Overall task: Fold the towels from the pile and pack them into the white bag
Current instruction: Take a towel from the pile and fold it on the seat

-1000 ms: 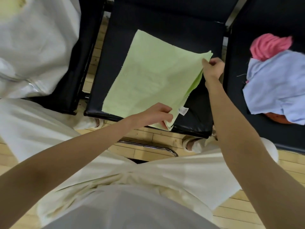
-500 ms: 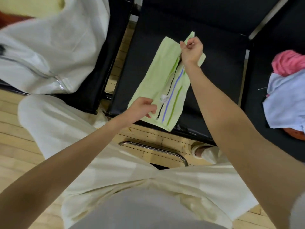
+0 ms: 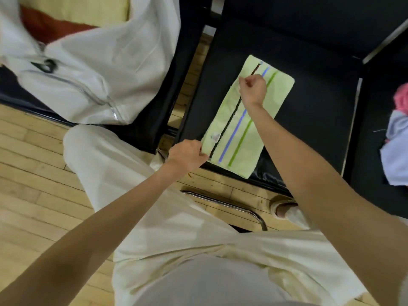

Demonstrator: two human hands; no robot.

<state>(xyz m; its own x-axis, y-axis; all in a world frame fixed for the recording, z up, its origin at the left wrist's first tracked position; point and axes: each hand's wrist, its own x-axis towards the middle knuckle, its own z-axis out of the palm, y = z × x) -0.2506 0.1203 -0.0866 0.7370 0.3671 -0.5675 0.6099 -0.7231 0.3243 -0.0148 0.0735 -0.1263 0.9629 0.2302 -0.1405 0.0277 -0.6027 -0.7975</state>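
Left hand (image 3: 187, 154) pinches the towel (image 3: 242, 127) at its near corner, right hand (image 3: 254, 90) pinches the far end; the towel lies flat on the chair (image 3: 309, 102) between them, bag (image 3: 92, 69) off left.

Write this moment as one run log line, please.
green towel: folded, flat on black chair | left hand: pinches near corner | right hand: pinches far edge

Towel pile (image 3: 397, 138) — cut off at right edge.
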